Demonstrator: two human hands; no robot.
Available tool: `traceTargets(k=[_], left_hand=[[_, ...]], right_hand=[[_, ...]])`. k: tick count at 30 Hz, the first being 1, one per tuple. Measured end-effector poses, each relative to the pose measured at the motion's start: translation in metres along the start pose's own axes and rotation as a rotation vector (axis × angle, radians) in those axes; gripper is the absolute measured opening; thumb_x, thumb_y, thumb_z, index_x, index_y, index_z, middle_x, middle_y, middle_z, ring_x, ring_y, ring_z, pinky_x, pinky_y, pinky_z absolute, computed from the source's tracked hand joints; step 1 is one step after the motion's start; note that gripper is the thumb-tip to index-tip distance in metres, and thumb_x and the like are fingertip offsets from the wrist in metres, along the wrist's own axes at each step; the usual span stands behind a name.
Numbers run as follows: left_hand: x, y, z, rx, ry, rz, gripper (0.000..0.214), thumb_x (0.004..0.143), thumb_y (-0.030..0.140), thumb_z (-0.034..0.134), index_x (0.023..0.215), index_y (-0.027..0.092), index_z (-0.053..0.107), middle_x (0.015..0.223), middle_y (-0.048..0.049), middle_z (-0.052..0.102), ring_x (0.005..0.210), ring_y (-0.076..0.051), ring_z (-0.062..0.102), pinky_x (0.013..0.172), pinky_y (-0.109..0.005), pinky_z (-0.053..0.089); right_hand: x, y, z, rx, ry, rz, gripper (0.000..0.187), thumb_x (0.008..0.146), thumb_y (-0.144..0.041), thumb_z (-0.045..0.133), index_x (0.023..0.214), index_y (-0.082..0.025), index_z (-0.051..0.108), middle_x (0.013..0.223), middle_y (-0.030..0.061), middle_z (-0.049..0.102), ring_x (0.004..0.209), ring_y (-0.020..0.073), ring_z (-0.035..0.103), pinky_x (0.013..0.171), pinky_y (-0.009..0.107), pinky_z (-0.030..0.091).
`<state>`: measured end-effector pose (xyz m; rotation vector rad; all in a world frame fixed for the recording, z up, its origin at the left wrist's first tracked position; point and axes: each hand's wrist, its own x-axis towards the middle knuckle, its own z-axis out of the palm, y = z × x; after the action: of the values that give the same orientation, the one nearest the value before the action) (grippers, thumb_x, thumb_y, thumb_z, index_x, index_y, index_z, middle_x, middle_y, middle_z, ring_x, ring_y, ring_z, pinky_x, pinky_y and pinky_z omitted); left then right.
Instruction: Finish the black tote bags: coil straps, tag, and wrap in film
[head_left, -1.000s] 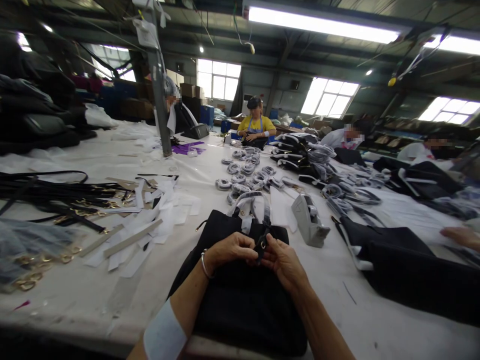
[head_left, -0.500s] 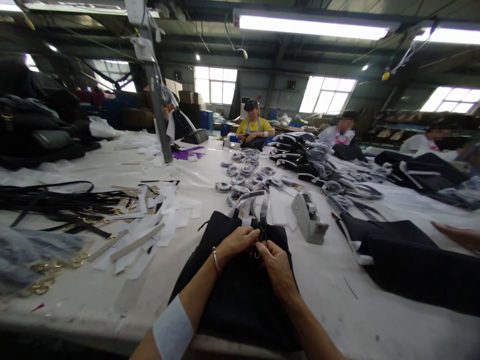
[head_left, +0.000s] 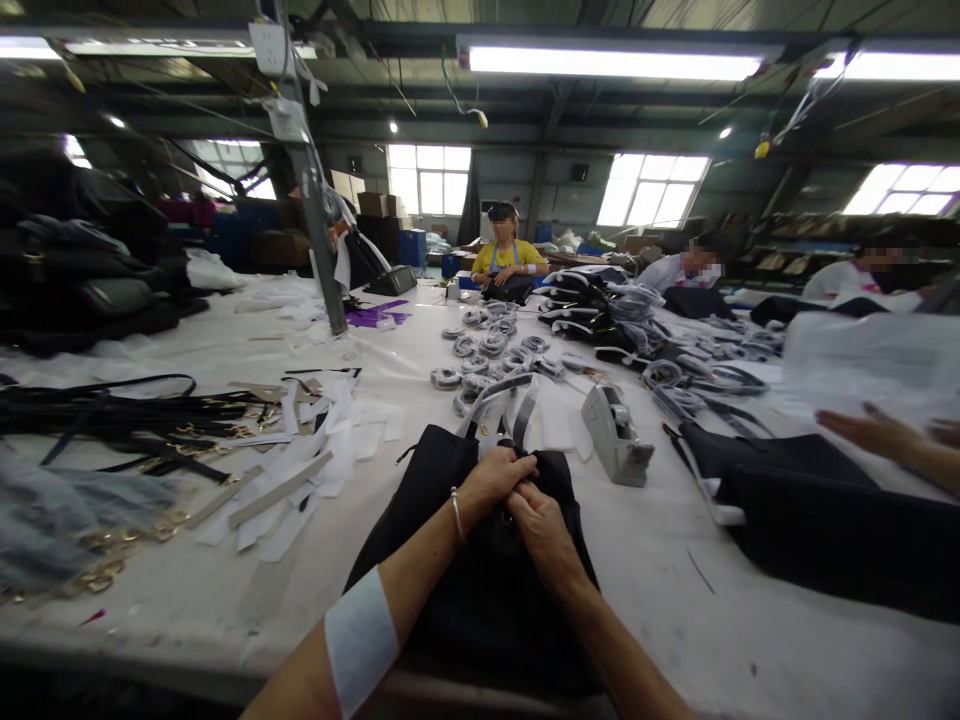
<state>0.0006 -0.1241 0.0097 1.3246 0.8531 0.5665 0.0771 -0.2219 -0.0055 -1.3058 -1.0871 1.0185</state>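
A black bag (head_left: 465,590) lies before me on the table, its wrapped handles (head_left: 504,400) pointing away from me. My left hand (head_left: 495,480) is closed at the bag's upper middle, its fingers touching those of my right hand. Pressed up against it, my right hand (head_left: 536,510) is also closed there, by a small metal fitting on the bag. The fingers cover whatever they pinch; in the earlier frame a thin black strap or cord shows between them.
A grey tape dispenser (head_left: 616,440) stands right of the bag, with coiled wrapped straps (head_left: 491,345) beyond. White paper strips (head_left: 300,490) and black straps (head_left: 150,415) lie left. At right, a co-worker's hand (head_left: 874,432) is over another black bag (head_left: 832,520). A metal post (head_left: 321,240) rises at left.
My hands have drawn together, the left shifting slightly right over the pinched spot. On the right, the co-worker's hands have moved in and a translucent sheet has appeared, blurred.
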Motion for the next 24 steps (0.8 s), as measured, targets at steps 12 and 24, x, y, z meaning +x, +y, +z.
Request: traceTargets(k=[12, 24], left_hand=[[0.008, -0.001, -0.02, -0.036, -0.056, -0.026, 0.054, 0.074, 0.065, 0.063, 0.082, 0.012, 0.062, 0.063, -0.0019, 0.06, 0.059, -0.015, 0.062, 0.056, -0.025, 0.049], [0.033, 0.028, 0.0, 0.37, 0.29, 0.186, 0.027, 0.081, 0.032, 0.06, 0.06, 0.016, 0.065, 0.054, -0.0018, 0.053, 0.067, -0.018, 0.056, 0.06, -0.027, 0.036]], right_hand=[[-0.02, 0.002, -0.013, 0.226, -0.127, 0.232, 0.035, 0.081, -0.051, 0.059, 0.073, -0.018, 0.054, 0.061, -0.002, 0.053, 0.053, 0.0109, 0.046, 0.046, 0.021, 0.037], [-0.014, -0.011, -0.008, 0.155, -0.009, 0.147, 0.036, 0.078, -0.046, 0.063, 0.062, -0.019, 0.045, 0.052, -0.008, 0.036, 0.045, 0.0063, 0.032, 0.039, 0.019, 0.024]])
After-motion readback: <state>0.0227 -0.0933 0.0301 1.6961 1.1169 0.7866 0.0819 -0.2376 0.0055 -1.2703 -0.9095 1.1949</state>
